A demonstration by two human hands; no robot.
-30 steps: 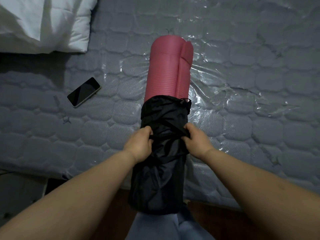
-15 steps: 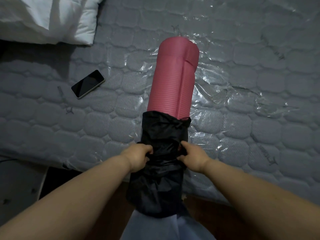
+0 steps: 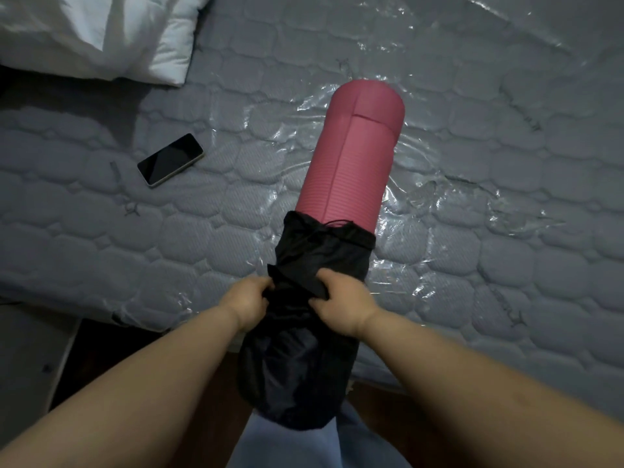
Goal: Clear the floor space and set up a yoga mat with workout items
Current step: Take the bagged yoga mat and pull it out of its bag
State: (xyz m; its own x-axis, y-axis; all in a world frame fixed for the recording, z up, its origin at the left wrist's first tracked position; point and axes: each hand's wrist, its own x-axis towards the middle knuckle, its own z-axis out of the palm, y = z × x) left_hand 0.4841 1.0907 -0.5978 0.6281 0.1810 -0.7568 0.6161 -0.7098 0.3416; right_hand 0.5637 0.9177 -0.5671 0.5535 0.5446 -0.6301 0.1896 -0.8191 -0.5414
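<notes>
- Mat (image 3: 354, 157), rolled, lies on the mattress (image 3: 506, 265), its near half sheathed in the bag (image 3: 304, 349).
- Left hand (image 3: 248, 298) and right hand (image 3: 339, 298) each pinch bunched bag fabric, likely to strip it off.
- Phone (image 3: 170, 159) lies well apart.

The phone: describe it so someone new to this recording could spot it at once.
Start at the grey quilted mattress under clear plastic. Left of the pink rolled mat and below the white pillow lies the phone, apart from both: flat, dark-screened, the only small glossy rectangle there.
</notes>
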